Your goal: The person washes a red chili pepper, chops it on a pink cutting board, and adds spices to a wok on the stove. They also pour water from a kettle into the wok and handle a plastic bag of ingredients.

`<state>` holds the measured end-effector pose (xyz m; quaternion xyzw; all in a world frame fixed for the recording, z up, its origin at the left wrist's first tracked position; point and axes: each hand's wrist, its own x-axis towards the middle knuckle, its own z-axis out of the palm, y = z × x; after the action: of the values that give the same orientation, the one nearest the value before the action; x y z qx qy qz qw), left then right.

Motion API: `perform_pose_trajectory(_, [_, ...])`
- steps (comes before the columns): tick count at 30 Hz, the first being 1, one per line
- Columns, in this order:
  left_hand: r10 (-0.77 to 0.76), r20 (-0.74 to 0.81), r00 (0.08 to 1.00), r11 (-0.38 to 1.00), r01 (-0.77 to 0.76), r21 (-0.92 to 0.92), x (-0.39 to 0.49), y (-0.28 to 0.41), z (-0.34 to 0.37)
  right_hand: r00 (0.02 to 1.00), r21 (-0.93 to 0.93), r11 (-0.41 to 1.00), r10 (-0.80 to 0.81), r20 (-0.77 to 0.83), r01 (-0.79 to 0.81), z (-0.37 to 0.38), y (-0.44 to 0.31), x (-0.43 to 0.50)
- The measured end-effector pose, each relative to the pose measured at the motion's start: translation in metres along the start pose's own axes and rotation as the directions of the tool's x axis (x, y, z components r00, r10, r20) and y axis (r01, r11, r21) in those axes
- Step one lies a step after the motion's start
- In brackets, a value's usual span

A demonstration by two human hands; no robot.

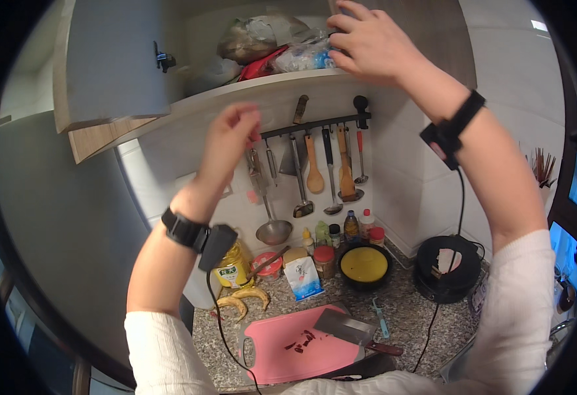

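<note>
My right hand point(365, 42) is raised at the right end of the open wall cupboard, its fingers spread beside a clear plastic bag point(303, 57) with blue print; whether it touches anything there is hard to tell. Deeper on the shelf lie a bulging bag point(249, 39) and a red packet point(262, 64). My left hand point(236, 128), blurred, hovers below the shelf with curled fingers, near the left end of the black utensil rail point(318, 126). Far below, a pink cutting board point(298, 345) bears small dark red pieces point(302, 341) and a cleaver point(345, 326).
The cupboard door point(115, 64) stands open at left. Ladles and wooden turners hang from the rail. On the granite counter are an oil bottle point(231, 269), bananas point(251, 296), a white-and-blue packet point(304, 279), a peeler point(381, 318), a yellow-topped pan point(364, 264) and a black round appliance point(447, 291).
</note>
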<state>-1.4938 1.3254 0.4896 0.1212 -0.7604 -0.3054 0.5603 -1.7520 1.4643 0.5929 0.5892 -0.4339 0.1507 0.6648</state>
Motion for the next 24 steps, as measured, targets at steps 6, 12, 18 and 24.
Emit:
perform_pose_trajectory(6, [0.484, -0.151, 0.862, 0.689, -0.269, 0.673, 0.139, 0.004, -0.009, 0.964, 0.073, 0.997, -0.019, -0.267, 0.04, -0.054, 0.033, -0.047])
perform_pose_trajectory(12, [0.037, -0.276, 0.96, 0.858, 0.111, 0.501, 0.231, 0.007, -0.032, 0.918, 0.302, 0.887, 0.389, -0.081, -0.35, -0.076, 0.068, -0.087])
perform_pose_trajectory(18, [-0.087, -0.246, 0.965, 0.953, 0.153, 0.263, 0.269, -0.007, -0.038, 0.907, 0.324, 0.868, 0.416, -0.061, -0.376, -0.06, 0.11, -0.126])
perform_pose_trajectory(24, [0.145, -0.317, 0.937, 0.602, 0.17, 0.78, 0.296, -0.021, -0.062, 0.894, 0.015, 0.911, 0.408, -0.184, -0.412, -0.06, 0.111, -0.126])
